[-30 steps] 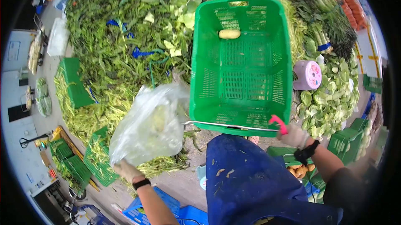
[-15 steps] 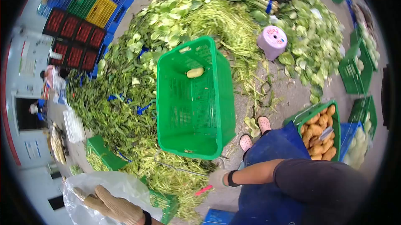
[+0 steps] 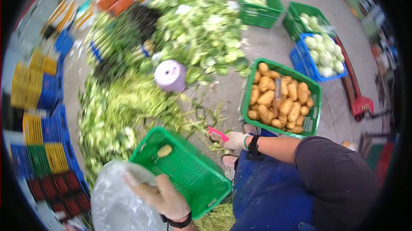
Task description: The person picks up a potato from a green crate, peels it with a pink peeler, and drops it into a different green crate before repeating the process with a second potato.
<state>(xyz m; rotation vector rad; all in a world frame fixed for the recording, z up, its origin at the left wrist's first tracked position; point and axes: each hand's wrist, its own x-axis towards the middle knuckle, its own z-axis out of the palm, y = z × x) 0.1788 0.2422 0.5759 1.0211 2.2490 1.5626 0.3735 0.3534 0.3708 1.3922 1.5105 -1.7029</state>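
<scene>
My left hand (image 3: 169, 201), in a pale knit glove, grips a clear plastic bag (image 3: 113, 201); the fingertips are blurred. The bag hangs beside a green crate (image 3: 206, 183), partly covering its near end. One pale peeled potato (image 3: 164, 150) lies inside that crate. My right hand (image 3: 236, 141), also gloved, is closed around a small tool with a bright pink-red handle (image 3: 218, 133). It sits between the green crate and a crate (image 3: 316, 115) full of unpeeled potatoes (image 3: 281, 102), above my pink shoe (image 3: 229, 160).
A lilac stool (image 3: 170, 75) stands among heaped leaves and trimmings (image 3: 197, 29). Crates of round pale vegetables, including a blue crate (image 3: 307, 65), stand at the upper right. A red pallet jack (image 3: 360, 104) is beyond them. Stacked pallets (image 3: 43, 132) line the left.
My view has turned right, bringing the potato crate toward the middle and the green crate lower. Both hands have shifted; the bag moved with my left hand, the red-handled tool with my right.
</scene>
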